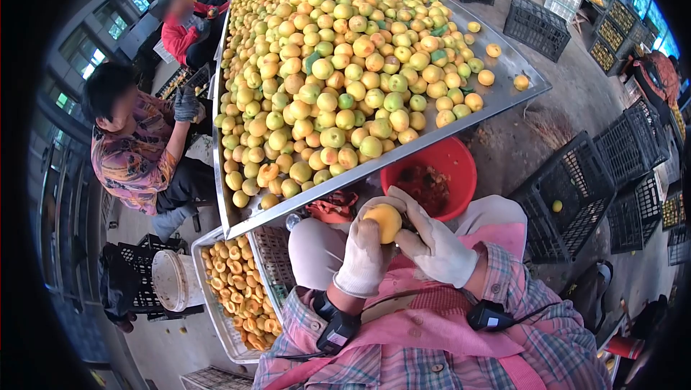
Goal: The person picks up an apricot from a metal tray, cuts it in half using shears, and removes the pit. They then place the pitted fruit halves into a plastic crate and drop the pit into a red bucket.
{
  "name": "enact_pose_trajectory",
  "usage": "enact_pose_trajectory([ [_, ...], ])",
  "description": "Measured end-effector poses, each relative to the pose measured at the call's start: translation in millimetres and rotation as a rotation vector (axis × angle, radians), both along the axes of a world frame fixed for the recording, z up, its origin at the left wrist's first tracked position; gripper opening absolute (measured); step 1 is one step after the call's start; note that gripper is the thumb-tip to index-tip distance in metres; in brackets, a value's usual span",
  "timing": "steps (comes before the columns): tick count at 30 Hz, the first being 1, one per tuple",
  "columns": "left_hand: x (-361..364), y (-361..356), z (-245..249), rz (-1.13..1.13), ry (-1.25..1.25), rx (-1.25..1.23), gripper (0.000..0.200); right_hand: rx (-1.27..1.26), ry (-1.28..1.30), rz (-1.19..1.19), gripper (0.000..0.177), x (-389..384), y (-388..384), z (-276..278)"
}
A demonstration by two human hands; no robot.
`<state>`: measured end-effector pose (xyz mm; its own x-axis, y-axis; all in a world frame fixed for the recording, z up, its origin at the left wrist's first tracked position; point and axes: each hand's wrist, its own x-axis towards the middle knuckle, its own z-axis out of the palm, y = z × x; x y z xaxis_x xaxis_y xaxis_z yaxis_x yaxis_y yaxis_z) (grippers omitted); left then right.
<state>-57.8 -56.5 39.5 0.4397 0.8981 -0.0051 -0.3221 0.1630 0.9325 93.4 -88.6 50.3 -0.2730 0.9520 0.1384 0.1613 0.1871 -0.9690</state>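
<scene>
A yellow-orange apricot (384, 222) is held over my lap, between my two white-gloved hands. My left hand (362, 260) is closed around its left and lower side, with soiled fingertips. From the right, my right hand (437, 247) curls against the same apricot, fingers over its far side and thumb below. Whether a small tool sits inside the right hand cannot be seen. Just beyond the hands, a metal-edged sorting table (374, 169) carries a large heap of whole apricots (324, 88). A red basin (464, 192) with dark, wet scraps stands below the table edge.
Left of my legs, a white crate (241, 347) holds split apricot halves (241, 289). A white bucket (173, 282) stands farther left. Black crates (568, 196) are stacked on the right. Across the table's left side sits a person in a patterned shirt (137, 152), with others behind.
</scene>
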Motion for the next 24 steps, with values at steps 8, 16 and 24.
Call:
enact_pose_trajectory([
  [8, -8.1, 12.3, -20.2, -0.095, -0.26, -0.266, 0.05, -0.234, 0.149, -0.003, 0.064, 8.8, 5.3, 15.8],
  [16, -17.9, 2.6, -0.2, -0.18, -0.06, -0.18, 0.083, -0.589, 0.461, -0.244, 0.016, 17.2, -5.4, 14.0],
  [24, -15.5, 6.1, 14.1, -0.272, -0.039, -0.113, 0.087, 0.136, 0.761, -0.407, 0.032, 33.5, 21.2, 64.1],
])
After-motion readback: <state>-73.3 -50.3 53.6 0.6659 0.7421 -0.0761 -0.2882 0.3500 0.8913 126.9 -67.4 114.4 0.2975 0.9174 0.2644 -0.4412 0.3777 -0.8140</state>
